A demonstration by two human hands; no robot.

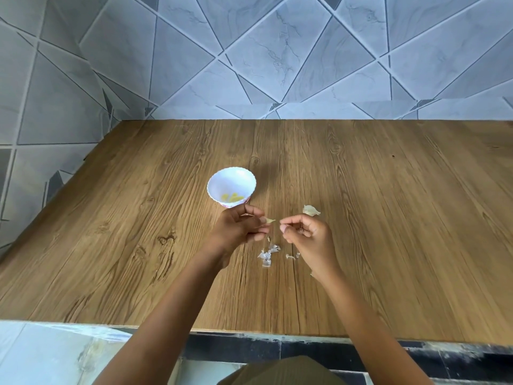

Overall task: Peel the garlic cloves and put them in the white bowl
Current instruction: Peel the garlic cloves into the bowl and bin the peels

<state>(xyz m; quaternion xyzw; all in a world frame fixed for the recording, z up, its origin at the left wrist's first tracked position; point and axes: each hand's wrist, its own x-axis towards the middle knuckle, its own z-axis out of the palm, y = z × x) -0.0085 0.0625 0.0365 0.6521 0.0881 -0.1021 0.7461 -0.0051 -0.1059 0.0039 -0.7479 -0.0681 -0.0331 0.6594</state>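
The white bowl [231,180] stands on the wooden table, with a few yellowish peeled cloves [232,198] at its bottom. Just below the bowl my left hand [241,227] pinches a small garlic clove [270,220] whose tip sticks out to the right. My right hand [305,233] hovers a short gap to the right of that clove, fingers curled with thumb and forefinger pinched together; whether a bit of skin is between them I cannot tell. An unpeeled clove [311,210] lies on the table just above my right hand.
Several scraps of papery garlic skin [268,252] lie on the wooden table [388,218] between my wrists. A tiled wall rises behind the table's far edge. The near edge runs just above my lap.
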